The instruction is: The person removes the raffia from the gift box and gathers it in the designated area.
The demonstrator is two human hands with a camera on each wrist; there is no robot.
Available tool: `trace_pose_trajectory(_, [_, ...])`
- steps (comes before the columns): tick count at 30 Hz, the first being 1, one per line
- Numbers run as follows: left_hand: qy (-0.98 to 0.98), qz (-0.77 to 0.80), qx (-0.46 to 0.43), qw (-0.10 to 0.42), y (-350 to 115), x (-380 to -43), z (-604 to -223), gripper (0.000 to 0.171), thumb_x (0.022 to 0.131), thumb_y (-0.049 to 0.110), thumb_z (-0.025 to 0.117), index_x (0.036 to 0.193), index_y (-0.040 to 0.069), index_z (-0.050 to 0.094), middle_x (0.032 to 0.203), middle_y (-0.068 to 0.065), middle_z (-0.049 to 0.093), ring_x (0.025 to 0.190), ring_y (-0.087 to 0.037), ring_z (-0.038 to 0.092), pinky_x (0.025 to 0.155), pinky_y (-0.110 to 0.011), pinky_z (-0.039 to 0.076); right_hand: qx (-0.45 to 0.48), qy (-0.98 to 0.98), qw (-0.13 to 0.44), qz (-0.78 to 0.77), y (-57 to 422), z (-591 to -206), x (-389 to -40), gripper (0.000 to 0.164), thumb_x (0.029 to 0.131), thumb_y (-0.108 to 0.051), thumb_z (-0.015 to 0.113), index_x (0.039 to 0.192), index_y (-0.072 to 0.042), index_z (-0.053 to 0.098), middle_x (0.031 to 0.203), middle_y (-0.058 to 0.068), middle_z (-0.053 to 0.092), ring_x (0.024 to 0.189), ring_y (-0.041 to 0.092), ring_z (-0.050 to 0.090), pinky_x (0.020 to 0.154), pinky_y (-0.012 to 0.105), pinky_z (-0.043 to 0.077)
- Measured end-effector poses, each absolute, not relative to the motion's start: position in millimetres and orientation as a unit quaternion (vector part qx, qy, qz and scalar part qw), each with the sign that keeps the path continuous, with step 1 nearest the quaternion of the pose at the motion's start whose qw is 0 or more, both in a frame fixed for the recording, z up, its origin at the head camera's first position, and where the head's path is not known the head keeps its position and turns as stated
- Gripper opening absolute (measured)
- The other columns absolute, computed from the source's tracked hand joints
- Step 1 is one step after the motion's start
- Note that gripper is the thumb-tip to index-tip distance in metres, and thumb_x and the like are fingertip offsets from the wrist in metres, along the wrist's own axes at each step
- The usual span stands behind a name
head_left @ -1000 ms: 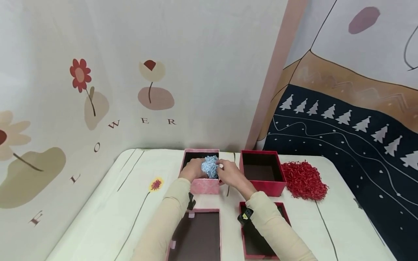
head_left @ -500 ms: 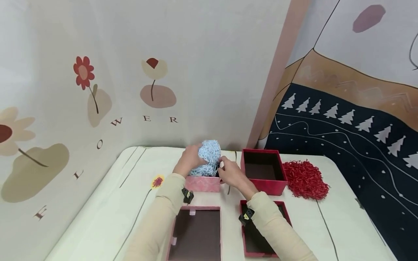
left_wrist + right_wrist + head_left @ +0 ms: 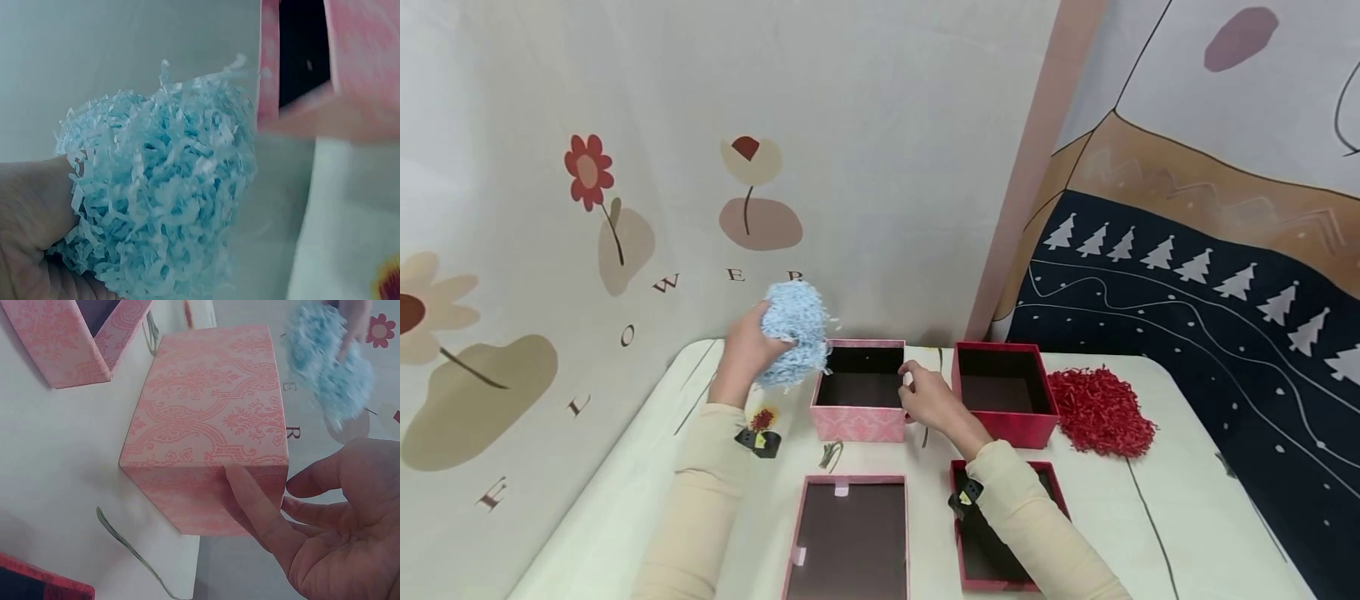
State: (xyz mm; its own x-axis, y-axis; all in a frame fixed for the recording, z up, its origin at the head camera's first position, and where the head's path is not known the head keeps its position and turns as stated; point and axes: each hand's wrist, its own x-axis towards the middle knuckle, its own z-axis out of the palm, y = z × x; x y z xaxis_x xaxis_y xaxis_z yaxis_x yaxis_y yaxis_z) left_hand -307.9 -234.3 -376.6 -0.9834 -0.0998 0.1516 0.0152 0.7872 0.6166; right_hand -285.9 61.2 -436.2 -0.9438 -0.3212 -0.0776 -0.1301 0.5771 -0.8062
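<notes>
A thick wad of light-blue shredded paper (image 3: 795,333) is held in my left hand (image 3: 745,354), up in the air to the left of the pink box (image 3: 857,425). In the left wrist view the blue shreds (image 3: 162,187) bulge past the hand (image 3: 31,219), hiding most of its fingers. My right hand (image 3: 932,404) grips the right wall of the pink box near its rim. The right wrist view has that hand (image 3: 337,525) at the patterned box (image 3: 212,412), fingers at the edge. Bare dark interior shows inside the box.
Right of the pink box stands an open red box (image 3: 1015,431), with a heap of red shredded paper (image 3: 1101,414) beside it. Nearer lie a pink-edged lid (image 3: 850,542), dark inside up, and a red-edged lid (image 3: 992,562), partly under the right forearm.
My left hand has lifted the blue shredded paper out of the pink box and carried it up and left. The right hand stays at the box's right wall.
</notes>
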Motion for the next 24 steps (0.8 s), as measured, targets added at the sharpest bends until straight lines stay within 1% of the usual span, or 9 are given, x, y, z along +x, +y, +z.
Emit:
trace_pose_trajectory(3, [-0.94, -0.327, 0.051, 0.078, -256, -301, -390, 0.086, 0.088, 0.01, 0.079, 0.156, -0.009, 0.031, 0.154, -0.037, 0.036, 0.141, -0.055, 0.036, 0.117, -0.063, 0.031, -0.129, 0.881, 0.109, -0.441, 60, -437, -286, 0.038, 0.105, -0.011, 0.056, 0.142, -0.001, 0.051, 0.106, 0.019, 0.067, 0.076, 0.027, 0.074, 0.074, 0.037, 0.063])
trace_pose_trajectory(6, [-0.942, -0.322, 0.083, 0.054, -273, -293, -411, 0.085, 0.09, 0.01, 0.077, 0.156, -0.01, 0.028, 0.155, -0.039, 0.033, 0.141, -0.058, 0.034, 0.117, -0.065, 0.03, -0.134, 0.879, 0.11, -0.444, 58, -437, -285, 0.039, 0.104, -0.011, 0.056, 0.142, -0.001, 0.051, 0.106, 0.019, 0.067, 0.078, 0.03, 0.074, 0.07, 0.035, 0.062])
trace_pose_trajectory(10, [-0.941, -0.321, 0.107, 0.014, -285, -284, -437, 0.086, 0.091, 0.013, 0.076, 0.156, -0.012, 0.025, 0.156, -0.04, 0.03, 0.142, -0.06, 0.03, 0.116, -0.067, 0.029, -0.136, 0.881, 0.107, -0.441, 56, -437, -282, 0.041, 0.104, -0.012, 0.058, 0.142, 0.0, 0.05, 0.101, 0.017, 0.065, 0.077, 0.032, 0.074, 0.064, 0.032, 0.06])
trace_pose_trajectory(12, [-0.941, -0.322, 0.107, 0.003, -287, -281, -447, 0.087, 0.09, 0.014, 0.077, 0.156, -0.012, 0.026, 0.156, -0.04, 0.03, 0.142, -0.06, 0.029, 0.116, -0.067, 0.029, -0.134, 0.884, 0.104, -0.436, 55, -437, -281, 0.042, 0.104, -0.013, 0.059, 0.143, 0.0, 0.05, 0.097, 0.016, 0.064, 0.075, 0.031, 0.073, 0.06, 0.031, 0.058])
trace_pose_trajectory(16, [-0.944, -0.309, 0.112, 0.001, -289, -276, -458, 0.09, 0.086, 0.016, 0.08, 0.155, -0.011, 0.029, 0.154, -0.041, 0.031, 0.14, -0.061, 0.032, 0.113, -0.069, 0.031, -0.136, 0.888, 0.101, -0.428, 53, -437, -280, 0.043, 0.104, -0.014, 0.06, 0.143, 0.0, 0.05, 0.094, 0.014, 0.063, 0.07, 0.027, 0.071, 0.054, 0.029, 0.054])
trace_pose_trajectory(19, [-0.95, -0.287, 0.12, -0.012, -290, -274, -462, 0.092, 0.086, 0.02, 0.081, 0.155, -0.01, 0.029, 0.152, -0.043, 0.031, 0.137, -0.062, 0.035, 0.11, -0.071, 0.034, -0.144, 0.889, 0.1, -0.424, 52, -436, -280, 0.044, 0.104, -0.015, 0.06, 0.143, 0.001, 0.049, 0.093, 0.013, 0.063, 0.069, 0.026, 0.071, 0.053, 0.029, 0.053])
trace_pose_trajectory(21, [-0.952, -0.279, 0.122, -0.025, -291, -272, -465, 0.093, 0.087, 0.022, 0.08, 0.156, -0.01, 0.027, 0.152, -0.044, 0.029, 0.137, -0.063, 0.034, 0.11, -0.071, 0.034, -0.145, 0.888, 0.102, -0.425, 52, -436, -279, 0.044, 0.104, -0.015, 0.06, 0.143, 0.001, 0.049, 0.094, 0.014, 0.064, 0.069, 0.027, 0.071, 0.053, 0.029, 0.053])
trace_pose_trajectory(24, [-0.952, -0.278, 0.121, -0.035, -292, -271, -470, 0.094, 0.09, 0.024, 0.077, 0.157, -0.011, 0.023, 0.153, -0.046, 0.024, 0.138, -0.064, 0.03, 0.111, -0.072, 0.032, -0.138, 0.888, 0.104, -0.427, 53, -435, -278, 0.045, 0.103, -0.016, 0.061, 0.144, 0.0, 0.049, 0.097, 0.015, 0.064, 0.069, 0.027, 0.07, 0.053, 0.03, 0.054])
